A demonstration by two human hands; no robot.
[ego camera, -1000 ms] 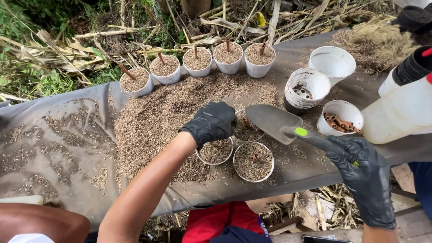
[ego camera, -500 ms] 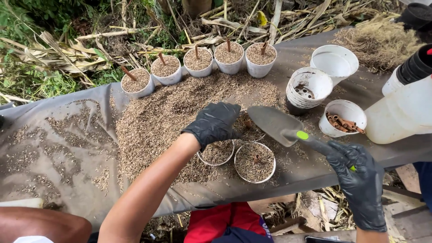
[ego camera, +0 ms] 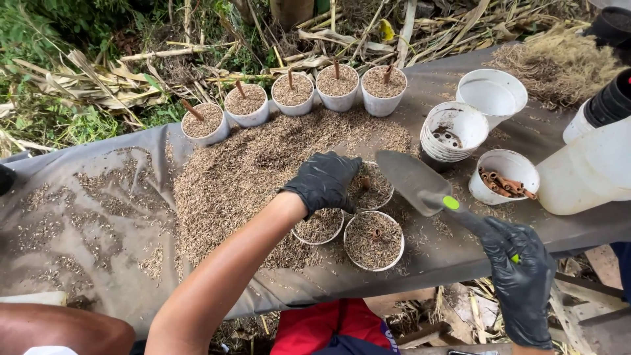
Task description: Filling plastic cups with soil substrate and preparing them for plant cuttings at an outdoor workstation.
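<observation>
My right hand (ego camera: 522, 289) is closed round the stiff trowel (ego camera: 420, 181) handle, while my left hand (ego camera: 324, 181) cups, I think, a light, thin-walled white pot (ego camera: 374, 187) on the desk (ego camera: 79, 197), best held by its rim.

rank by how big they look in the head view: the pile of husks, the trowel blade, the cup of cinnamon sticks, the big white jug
1. pile of husks
2. big white jug, cut off by the frame edge
3. and 4. trowel blade and cup of cinnamon sticks: look about alike, and the raised blade is nearer the camera, so unranked
</observation>
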